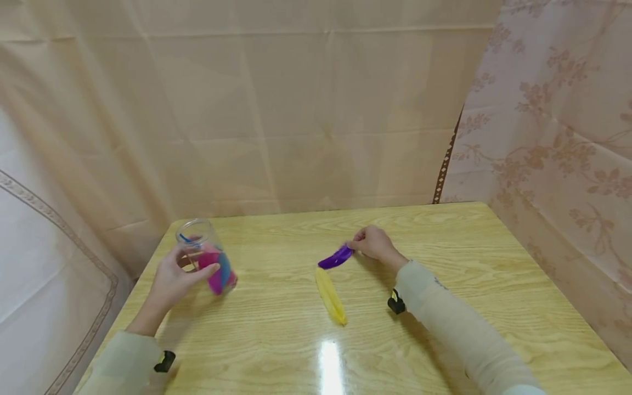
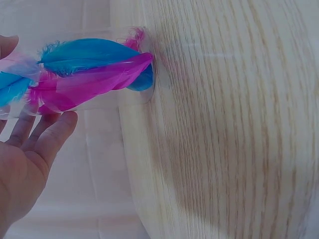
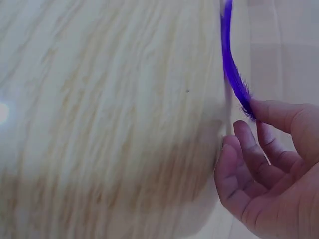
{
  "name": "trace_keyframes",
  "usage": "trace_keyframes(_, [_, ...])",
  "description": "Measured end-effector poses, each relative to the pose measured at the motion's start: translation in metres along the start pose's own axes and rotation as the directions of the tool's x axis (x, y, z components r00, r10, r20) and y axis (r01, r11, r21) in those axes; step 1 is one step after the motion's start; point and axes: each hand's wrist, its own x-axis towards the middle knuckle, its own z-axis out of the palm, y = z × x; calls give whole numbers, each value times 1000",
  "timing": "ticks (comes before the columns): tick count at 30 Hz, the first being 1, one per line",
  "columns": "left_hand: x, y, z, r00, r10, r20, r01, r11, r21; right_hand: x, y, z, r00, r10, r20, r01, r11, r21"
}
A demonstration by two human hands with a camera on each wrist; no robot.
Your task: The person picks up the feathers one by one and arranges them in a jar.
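Note:
On the left of the table, my left hand [image 1: 173,277] grips a clear jar [image 1: 196,225] that leans with its mouth away from me. Inside the jar lie pink and blue feathers; the left wrist view shows a magenta feather [image 2: 89,87] and a blue feather [image 2: 89,56] through its wall. My right hand [image 1: 376,244] pinches one end of a purple feather [image 1: 336,257] between thumb and fingers, over the middle of the table. In the right wrist view the purple feather [image 3: 232,64] hangs out from the fingertips. A yellow feather [image 1: 331,296] lies just below it.
The wooden table [image 1: 276,351] carries a bright glare spot near its front. A beige curtain [image 1: 296,109] hangs behind its far edge, and a floral curtain [image 1: 563,137] borders the right side. Each sleeve has a small black device [image 1: 396,303] at the wrist.

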Motion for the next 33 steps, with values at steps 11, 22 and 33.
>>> trace_keyframes(11, [-1,-2,0,1000,-15,5,15,1000,1,4,-22,-5,999,38,15,-40,968,248])
trace_keyframes(22, [-2,-1,0,1000,-12,2,12,1000,1,10,-32,-10,999,-39,-6,37,872,489])
trace_keyframes(33, [-2,0,1,1000,-10,0,10,1000,9,18,-69,-42,972,-184,-149,237,747,622])
